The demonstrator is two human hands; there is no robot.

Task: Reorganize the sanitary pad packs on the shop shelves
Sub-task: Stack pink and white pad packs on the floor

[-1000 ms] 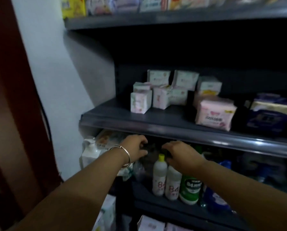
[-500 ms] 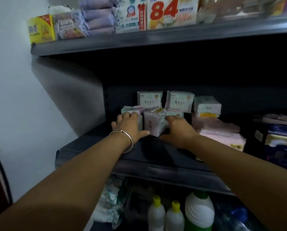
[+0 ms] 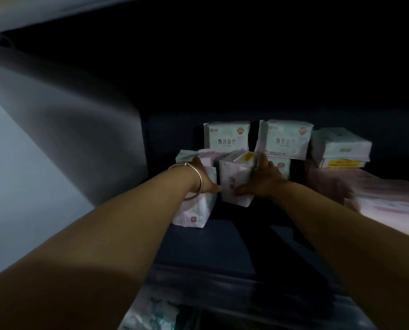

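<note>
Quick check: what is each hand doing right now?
Left hand: grips the left pink pack.
Right hand: grips the middle pink pack.

We see both forearms reaching forward, nearly parallel. The left hand (image 3: 204, 178), wrist bent, wears a thin bracelet (image 3: 194, 179). The right hand (image 3: 264, 178) spreads its fingers forward, thumb pointing inward; both seem to grip, though blur hides the fingertips.
</note>
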